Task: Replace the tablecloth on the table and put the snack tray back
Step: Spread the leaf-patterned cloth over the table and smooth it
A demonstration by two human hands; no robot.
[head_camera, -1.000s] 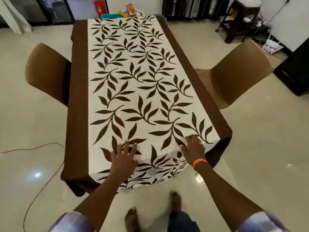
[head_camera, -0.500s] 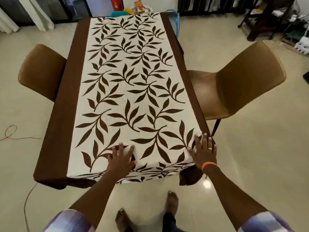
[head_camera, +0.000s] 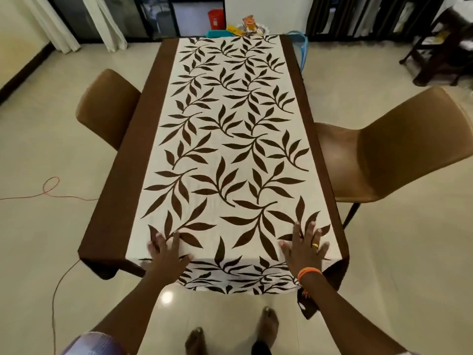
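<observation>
A white tablecloth [head_camera: 225,149] with brown leaf print and brown side borders covers the whole long table, its near end hanging over the front edge. My left hand [head_camera: 166,254] lies flat on the cloth near the front left, fingers spread. My right hand [head_camera: 305,248], with an orange wristband, presses flat near the front right corner. Beyond the table's far end sits the snack tray [head_camera: 247,26], holding orange and yellow packets, partly hidden by the table edge.
A brown chair [head_camera: 105,111] stands at the left side and another brown chair [head_camera: 384,149] at the right. A red cord [head_camera: 51,196] trails across the floor on the left. A dark wooden stool [head_camera: 440,47] stands far right. My bare feet are below.
The view has swung so the table now sits square in front. Both hands have spread apart along the front edge, still flat on the cloth.
</observation>
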